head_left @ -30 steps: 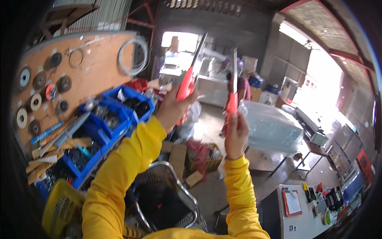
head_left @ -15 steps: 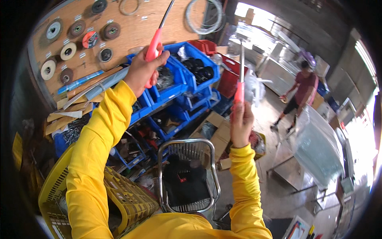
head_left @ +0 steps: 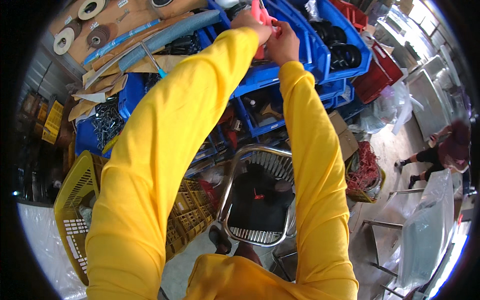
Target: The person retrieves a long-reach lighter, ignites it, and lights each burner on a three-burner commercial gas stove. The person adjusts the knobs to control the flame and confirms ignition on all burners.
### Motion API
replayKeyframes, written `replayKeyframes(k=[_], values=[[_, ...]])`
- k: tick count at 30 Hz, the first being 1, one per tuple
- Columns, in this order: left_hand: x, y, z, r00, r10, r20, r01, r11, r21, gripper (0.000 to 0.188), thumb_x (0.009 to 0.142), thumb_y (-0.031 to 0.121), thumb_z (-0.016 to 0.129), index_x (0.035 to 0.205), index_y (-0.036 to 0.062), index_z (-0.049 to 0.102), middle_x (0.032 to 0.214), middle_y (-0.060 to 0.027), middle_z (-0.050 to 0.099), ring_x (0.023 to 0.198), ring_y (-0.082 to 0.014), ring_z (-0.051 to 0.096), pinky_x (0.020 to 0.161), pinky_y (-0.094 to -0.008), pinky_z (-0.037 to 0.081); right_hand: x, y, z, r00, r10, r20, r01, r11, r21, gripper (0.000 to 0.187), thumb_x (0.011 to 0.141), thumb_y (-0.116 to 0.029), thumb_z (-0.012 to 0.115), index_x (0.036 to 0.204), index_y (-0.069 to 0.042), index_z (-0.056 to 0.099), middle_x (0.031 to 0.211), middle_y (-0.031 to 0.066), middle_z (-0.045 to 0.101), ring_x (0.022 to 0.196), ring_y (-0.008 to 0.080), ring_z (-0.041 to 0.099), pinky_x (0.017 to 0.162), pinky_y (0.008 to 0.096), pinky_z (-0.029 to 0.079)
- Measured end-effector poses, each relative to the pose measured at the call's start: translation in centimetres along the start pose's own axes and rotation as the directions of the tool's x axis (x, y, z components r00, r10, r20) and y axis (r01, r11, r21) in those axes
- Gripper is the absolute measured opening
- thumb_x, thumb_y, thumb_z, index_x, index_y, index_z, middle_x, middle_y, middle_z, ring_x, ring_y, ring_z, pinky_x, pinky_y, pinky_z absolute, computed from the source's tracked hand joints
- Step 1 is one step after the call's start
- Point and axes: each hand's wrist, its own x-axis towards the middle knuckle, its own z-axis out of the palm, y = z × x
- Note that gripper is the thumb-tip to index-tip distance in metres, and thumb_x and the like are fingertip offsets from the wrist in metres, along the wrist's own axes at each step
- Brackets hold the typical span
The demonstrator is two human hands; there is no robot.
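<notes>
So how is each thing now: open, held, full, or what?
Left hand, closed around a red-handled tool.
Right hand, fingers bent; can't tell what they hold.
Red-handled tool, held, top cut off by the picture's edge.
Blue bin, open, holding round black parts.
Chair, upright, small red thing on its seat.
Yellow basket, open, holding red stringy stuff.

The handle (head_left: pixel 258 14) is pinkish-red — sleeves (head_left: pixel 320 145) plain yellow, bins (head_left: pixel 265 78) blue.
</notes>
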Motion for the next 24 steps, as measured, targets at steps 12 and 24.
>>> replayKeyframes(k=[12, 24], values=[[3.5, 1.1, 1.2, 0.988, 0.072, 0.139, -0.114, 0.937, 0.33, 0.069, 0.078, 0.019, 0.07, 0.139, 0.0051, 0.041, 0.123, -0.0246, 0.062, 0.118, -0.0317, 0.059, 0.1, -0.0362, 0.048, -4.7, 3.7, -7.4, 0.966, -0.238, 0.096, 0.24, 0.971, -0.004, 0.032, 0.088, -0.018, 0.062, 0.114, -0.001, 0.064, 0.104, 0.024, 0.068, 0.099, 0.0397, 0.065, 0.084, 0.0404, 0.052], [-24.8, -4.0, -20.9, 0.682, 0.006, 0.731, -0.296, 0.917, 0.268, 0.06, 0.08, 0.018, 0.075, 0.133, -0.0004, 0.052, 0.123, -0.0168, 0.064, 0.112, -0.0248, 0.064, 0.093, -0.0386, 0.049, -73.7, -2.7, -31.3, -0.236, 0.836, 0.495, -0.424, 0.369, -0.827, 0.056, 0.081, -0.047, 0.07, 0.114, -0.002, 0.06, 0.108, 0.0267, 0.064, 0.103, 0.0459, 0.06, 0.087, 0.0546, 0.049]])
